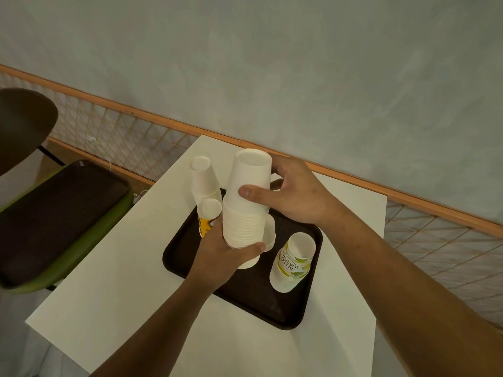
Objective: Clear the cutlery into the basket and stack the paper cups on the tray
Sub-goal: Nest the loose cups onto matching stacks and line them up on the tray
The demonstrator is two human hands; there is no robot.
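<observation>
A tall stack of upside-down white paper cups (246, 202) is held over the dark brown tray (285, 303). My left hand (226, 257) grips the stack's lower end from the near side. My right hand (288, 193) grips its upper part, thumb across the front. Behind and to the left stands a second white cup stack (204, 178), and in front of it a cup with a yellow print (208, 216). A short stack of green-printed cups (292, 262) stands on the tray's right side. No cutlery or basket shows.
The tray sits on a small white table (130, 281) against a grey wall with an orange rail. A green chair with a dark seat (60, 221) stands to the left of the table. A wire mesh panel (130, 137) runs below the rail.
</observation>
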